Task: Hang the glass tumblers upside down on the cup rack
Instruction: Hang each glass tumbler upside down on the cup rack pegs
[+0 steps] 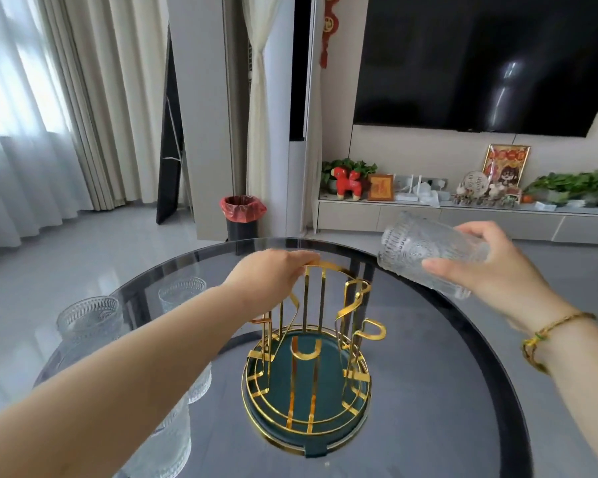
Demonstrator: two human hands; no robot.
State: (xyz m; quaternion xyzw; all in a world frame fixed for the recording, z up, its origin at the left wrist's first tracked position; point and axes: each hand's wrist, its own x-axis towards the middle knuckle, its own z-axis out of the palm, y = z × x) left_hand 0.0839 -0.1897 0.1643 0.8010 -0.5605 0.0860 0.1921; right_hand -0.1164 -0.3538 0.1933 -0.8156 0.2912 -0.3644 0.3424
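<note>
Head view: a person steadies a gold wire cup rack point(311, 357) on a round dark glass table point(446, 391) while bringing in an embossed glass tumbler point(425, 253) — held tilted on its side, mouth toward the rack, above and to the right of the hooks, not yet inverted. The risk from here, as it looks: the slick glass could knock a prong or miss its hook and fall onto the glass table, or the light rack could tip if the steadying hand lets go. The left hand point(270, 270) has its fingers closed over the rack's top ring. The right hand point(480, 267) wraps the tumbler's lower body, fingers curled firmly round it. Three more tumblers point(90, 322) stand at the table's left edge, no glass hung yet.
</note>
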